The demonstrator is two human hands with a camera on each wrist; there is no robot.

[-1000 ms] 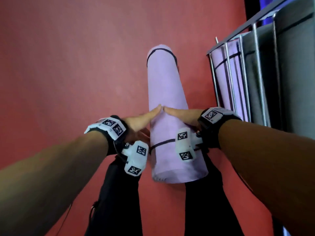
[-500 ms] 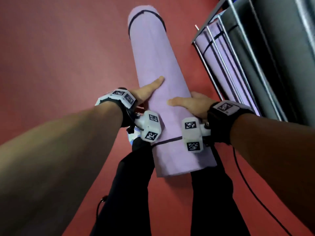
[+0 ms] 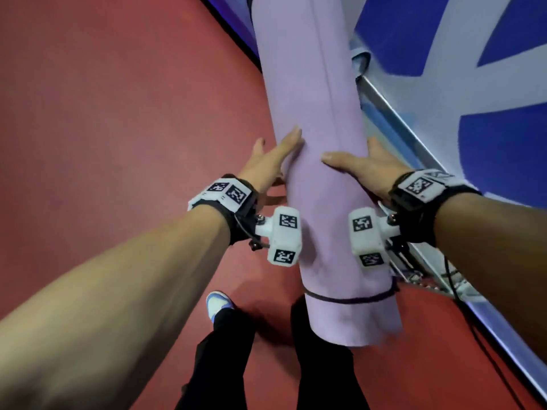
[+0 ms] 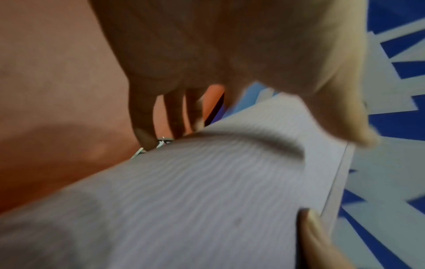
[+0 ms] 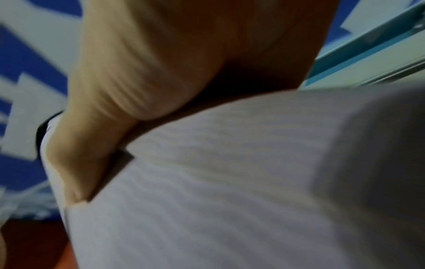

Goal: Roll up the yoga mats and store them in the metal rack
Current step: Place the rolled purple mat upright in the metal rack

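Note:
A rolled lilac yoga mat point(image 3: 319, 119) stands nearly upright in the air in front of me, with a black strap point(image 3: 349, 298) round its lower end. My left hand point(image 3: 275, 155) presses on its left side with straight, spread fingers, the thumb lying along the mat. My right hand point(image 3: 361, 164) grips the right side, thumb across the front and fingers behind. The wrist views show the ribbed mat point(image 4: 207, 191) under the left palm and the mat point(image 5: 230, 182) under the right. A metal rail point(image 3: 393, 113) of the rack runs diagonally just right of the mat.
Red floor point(image 3: 118, 113) spreads to the left. A blue and white wall point(image 3: 473, 69) rises behind the rail. My black trouser legs and a white-blue shoe point(image 3: 219, 303) are below the mat. A thin black cable point(image 3: 485, 344) trails on the floor at the right.
The mat has been lifted higher and swung right toward the rail. My view has turned to the blue and white wall, and the stored mats have left the picture.

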